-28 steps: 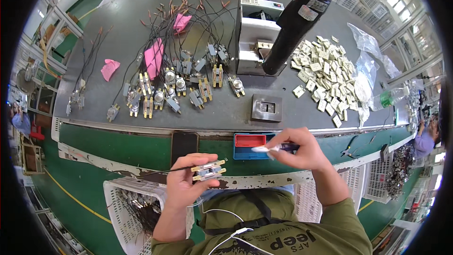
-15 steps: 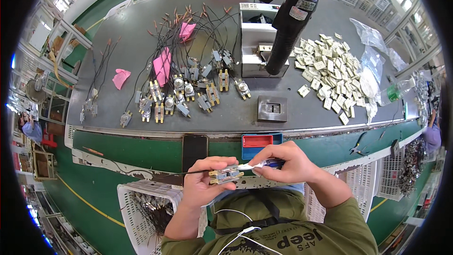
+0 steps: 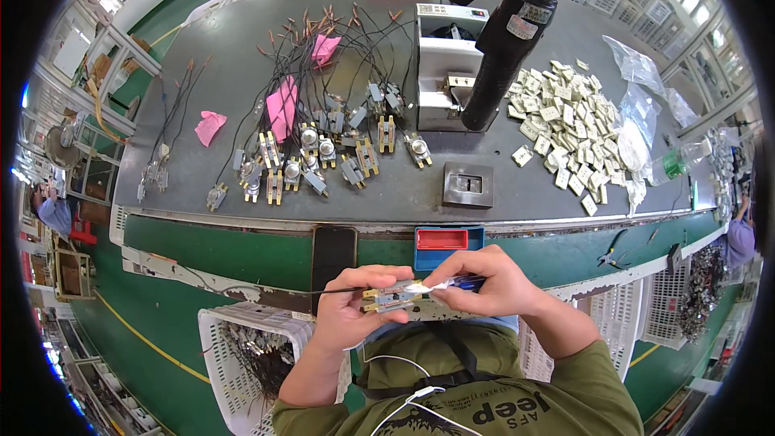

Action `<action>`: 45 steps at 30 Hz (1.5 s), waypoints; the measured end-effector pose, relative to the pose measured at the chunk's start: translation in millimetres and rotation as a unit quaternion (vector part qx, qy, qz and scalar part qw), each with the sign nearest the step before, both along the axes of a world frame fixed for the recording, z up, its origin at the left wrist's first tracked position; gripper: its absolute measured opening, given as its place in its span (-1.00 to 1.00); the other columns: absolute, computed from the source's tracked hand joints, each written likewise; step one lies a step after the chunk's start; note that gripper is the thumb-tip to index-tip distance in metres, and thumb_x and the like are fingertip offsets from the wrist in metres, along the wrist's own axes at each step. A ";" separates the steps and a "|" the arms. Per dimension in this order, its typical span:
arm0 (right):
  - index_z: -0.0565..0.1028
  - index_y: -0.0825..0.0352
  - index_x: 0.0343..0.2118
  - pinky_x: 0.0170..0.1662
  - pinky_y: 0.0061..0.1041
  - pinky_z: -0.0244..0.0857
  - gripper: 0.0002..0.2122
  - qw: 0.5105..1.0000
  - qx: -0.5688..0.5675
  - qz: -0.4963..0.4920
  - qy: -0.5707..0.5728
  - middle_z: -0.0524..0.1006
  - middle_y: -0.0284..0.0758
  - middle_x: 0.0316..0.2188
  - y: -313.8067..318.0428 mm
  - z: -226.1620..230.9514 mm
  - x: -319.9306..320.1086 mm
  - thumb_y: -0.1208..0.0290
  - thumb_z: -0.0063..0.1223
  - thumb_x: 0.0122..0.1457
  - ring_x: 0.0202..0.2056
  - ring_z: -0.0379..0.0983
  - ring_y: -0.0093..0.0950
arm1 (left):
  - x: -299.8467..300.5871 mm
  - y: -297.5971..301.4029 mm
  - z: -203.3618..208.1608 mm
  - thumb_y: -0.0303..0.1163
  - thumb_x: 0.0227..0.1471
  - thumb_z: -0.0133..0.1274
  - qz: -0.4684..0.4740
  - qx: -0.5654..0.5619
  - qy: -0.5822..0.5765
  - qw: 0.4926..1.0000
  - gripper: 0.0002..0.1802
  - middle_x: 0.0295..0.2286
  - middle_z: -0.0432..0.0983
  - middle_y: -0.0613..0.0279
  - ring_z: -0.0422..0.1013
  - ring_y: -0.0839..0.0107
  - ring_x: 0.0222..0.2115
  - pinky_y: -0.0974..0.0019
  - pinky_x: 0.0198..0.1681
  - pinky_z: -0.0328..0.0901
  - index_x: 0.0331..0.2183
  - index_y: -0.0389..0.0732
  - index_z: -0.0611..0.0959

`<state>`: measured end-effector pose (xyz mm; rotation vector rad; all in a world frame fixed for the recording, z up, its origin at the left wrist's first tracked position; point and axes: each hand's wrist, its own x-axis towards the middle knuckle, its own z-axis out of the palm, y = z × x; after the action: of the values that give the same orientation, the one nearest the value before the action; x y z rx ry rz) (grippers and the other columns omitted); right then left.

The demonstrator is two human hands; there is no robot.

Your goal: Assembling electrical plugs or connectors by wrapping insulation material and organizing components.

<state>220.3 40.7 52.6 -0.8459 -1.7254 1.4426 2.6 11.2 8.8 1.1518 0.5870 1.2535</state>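
Note:
My left hand (image 3: 349, 308) holds a small grey switch-like part (image 3: 394, 301) with brass terminals, fingers above it and thumb below. A thin black cable (image 3: 274, 290) runs from the part out to the left. My right hand (image 3: 494, 284) pinches a slim blue tool (image 3: 470, 281); its kind is mostly hidden by the fingers. Some white, cloth-like material (image 3: 418, 287) lies at the fingertips and touches the top brass edge of the part. Both hands are in front of the table's near edge.
Similar wired parts (image 3: 311, 157) and pink scraps (image 3: 281, 109) lie on the table (image 3: 202, 81). A black tool on a stand (image 3: 504, 56), a metal block (image 3: 468, 186) and a heap of cream pieces (image 3: 565, 121) sit rightward. Nearer are a phone (image 3: 333, 254), blue tray (image 3: 476, 258) and pliers (image 3: 615, 250).
My hands and the part have shifted slightly right, and the white material reaches a little further over the brass edge. The grips look the same. The whole view has tilted slightly.

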 end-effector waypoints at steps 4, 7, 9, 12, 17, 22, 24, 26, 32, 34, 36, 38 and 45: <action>0.53 0.40 -0.33 -0.48 -0.69 0.29 -0.87 1.000 -0.028 0.004 0.002 0.55 -0.36 -0.58 -0.5 1.3 0.9 0.61 0.11 0.01 -0.57 0.46 -0.68 | -0.8 -0.2 -4.1 -0.57 -0.38 0.36 -0.007 -0.027 0.012 1.000 -0.44 -0.21 0.47 -0.07 0.43 0.13 -0.14 0.14 -0.11 0.40 -0.25 -0.22 0.45; 0.54 0.41 -0.33 -0.48 -0.70 0.29 -0.88 1.000 -0.025 0.012 -0.010 0.55 -0.37 -0.59 -2.6 6.6 0.2 0.60 0.10 0.02 -0.57 0.45 -0.68 | -0.7 0.6 -4.8 -0.54 -0.37 0.36 -0.022 0.016 0.006 1.000 -0.46 -0.21 0.47 -0.08 0.44 0.13 -0.15 0.14 -0.11 0.40 -0.26 -0.22 0.46; 0.54 0.41 -0.34 -0.48 -0.69 0.29 -0.89 0.999 -0.044 0.012 -0.009 0.55 -0.37 -0.59 -0.3 8.4 0.8 0.60 0.09 0.03 -0.58 0.45 -0.68 | 1.1 2.2 -5.7 -0.51 -0.37 0.36 -0.007 -0.014 -0.002 1.000 -0.46 -0.23 0.48 -0.06 0.44 0.12 -0.16 0.14 -0.12 0.40 -0.27 -0.22 0.46; 0.54 0.41 -0.34 -0.49 -0.68 0.29 -0.89 0.999 -0.049 0.015 -0.009 0.54 -0.36 -0.59 0.7 10.0 1.5 0.60 0.09 0.04 -0.59 0.44 -0.67 | 2.2 1.5 -5.5 -0.48 -0.37 0.37 -0.003 -0.023 -0.006 1.000 -0.46 -0.23 0.49 -0.05 0.44 0.12 -0.16 0.13 -0.12 0.40 -0.27 -0.21 0.46; 0.54 0.41 -0.34 -0.50 -0.67 0.29 -0.89 1.000 -0.025 0.018 -0.007 0.54 -0.35 -0.59 2.6 10.5 2.1 0.60 0.08 0.04 -0.59 0.44 -0.67 | 3.8 2.0 -6.1 -0.45 -0.39 0.38 -0.001 -0.049 -0.030 0.998 -0.45 -0.24 0.49 -0.06 0.45 0.13 -0.17 0.12 -0.12 0.41 -0.28 -0.22 0.45; 0.53 0.41 -0.32 -0.51 -0.67 0.28 -0.88 0.999 -0.004 0.030 -0.035 0.54 -0.35 -0.61 3.7 15.1 1.2 0.60 0.09 0.05 -0.60 0.44 -0.67 | 2.0 2.8 -5.9 -0.44 -0.40 0.38 0.000 -0.053 -0.035 0.998 -0.44 -0.25 0.49 -0.05 0.46 0.12 -0.18 0.11 -0.13 0.41 -0.29 -0.22 0.45; 0.53 0.41 -0.31 -0.53 -0.68 0.27 -0.88 0.999 -0.013 0.021 -0.027 0.53 -0.36 -0.63 2.9 14.6 2.8 0.59 0.08 0.06 -0.62 0.43 -0.68 | 3.6 3.6 -5.0 -0.45 -0.40 0.38 -0.003 -0.049 -0.038 0.998 -0.45 -0.25 0.49 -0.05 0.45 0.12 -0.18 0.11 -0.13 0.41 -0.29 -0.21 0.45; 0.52 0.41 -0.31 -0.55 -0.68 0.26 -0.88 0.999 -0.021 0.013 -0.020 0.52 -0.37 -0.65 2.7 16.6 3.5 0.58 0.08 0.07 -0.63 0.42 -0.69 | 3.3 3.7 -5.7 -0.45 -0.40 0.38 -0.001 -0.050 -0.032 0.998 -0.45 -0.25 0.49 -0.04 0.45 0.12 -0.18 0.12 -0.13 0.41 -0.29 -0.21 0.45; 0.51 0.41 -0.29 -0.63 -0.71 0.18 -0.89 0.983 -0.175 0.034 -0.034 0.46 -0.43 -0.69 2.4 26.5 4.2 0.53 0.04 0.13 -0.68 0.36 -0.72 | 2.5 2.9 -5.7 -0.48 -0.39 0.38 0.001 -0.024 -0.018 1.000 -0.46 -0.25 0.49 -0.03 0.45 0.14 -0.18 0.14 -0.13 0.41 -0.29 -0.21 0.45; 0.50 0.41 -0.29 -0.64 -0.71 0.17 -0.89 0.981 -0.185 0.051 -0.023 0.46 -0.42 -0.70 2.1 25.6 4.5 0.53 0.04 0.13 -0.69 0.35 -0.72 | 2.4 3.7 -6.1 -0.48 -0.39 0.38 -0.005 -0.020 -0.016 1.000 -0.45 -0.25 0.49 -0.03 0.45 0.14 -0.18 0.14 -0.13 0.41 -0.29 -0.21 0.45; 0.50 0.41 -0.29 -0.64 -0.71 0.17 -0.89 0.981 -0.187 0.043 -0.021 0.46 -0.42 -0.69 2.9 25.0 4.9 0.53 0.04 0.13 -0.69 0.35 -0.72 | 2.9 4.3 -6.0 -0.48 -0.40 0.38 0.002 -0.019 -0.020 1.000 -0.45 -0.25 0.49 -0.03 0.45 0.14 -0.18 0.15 -0.14 0.41 -0.29 -0.21 0.45; 0.50 0.41 -0.28 -0.64 -0.71 0.17 -0.88 0.981 -0.190 0.035 -0.019 0.46 -0.42 -0.69 3.0 25.1 5.0 0.52 0.04 0.13 -0.69 0.35 -0.72 | 2.8 4.6 -5.3 -0.48 -0.40 0.38 0.001 -0.021 -0.019 1.000 -0.45 -0.25 0.49 -0.03 0.45 0.14 -0.18 0.14 -0.14 0.41 -0.29 -0.21 0.45; 0.51 0.40 -0.29 -0.64 -0.71 0.17 -0.88 0.985 -0.164 0.044 -0.032 0.46 -0.43 -0.69 3.5 26.9 5.8 0.51 0.04 0.14 -0.68 0.36 -0.72 | 2.8 5.2 -4.0 -0.47 -0.40 0.38 0.005 -0.029 -0.018 0.999 -0.45 -0.25 0.49 -0.03 0.45 0.13 -0.18 0.13 -0.14 0.41 -0.29 -0.21 0.45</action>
<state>226.0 44.2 79.5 -1.0076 -1.6117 1.8090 5.4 16.4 4.8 1.0771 0.5989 1.2558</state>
